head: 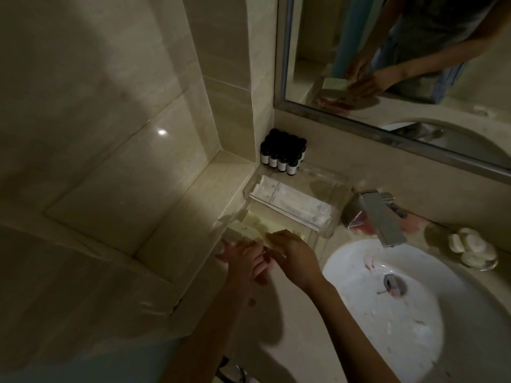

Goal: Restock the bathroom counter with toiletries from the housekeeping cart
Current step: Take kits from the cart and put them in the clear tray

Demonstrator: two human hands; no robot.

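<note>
I am working the pale packets point(249, 230) into the near compartment of the clear tray point(336, 217), which sits on the counter point(276, 327) against the left wall. My right hand point(296, 257) is pinching the end of one packet between thumb and fingertips, while my left hand point(243, 258) is lying with fingers straight and spread just beside the stack, gripping nothing as far as the dim light lets me judge. I am trying to lay each packet flat and square to the others, steadying the pile with the left so nothing slides out. Further in, long white sachets point(293, 205) are filling the far compartment, and dark bottles point(282, 153) are standing in the corner beyond. To the right are the tap point(381, 217) and basin point(387, 313); I am keeping the packets away from that side.
</note>
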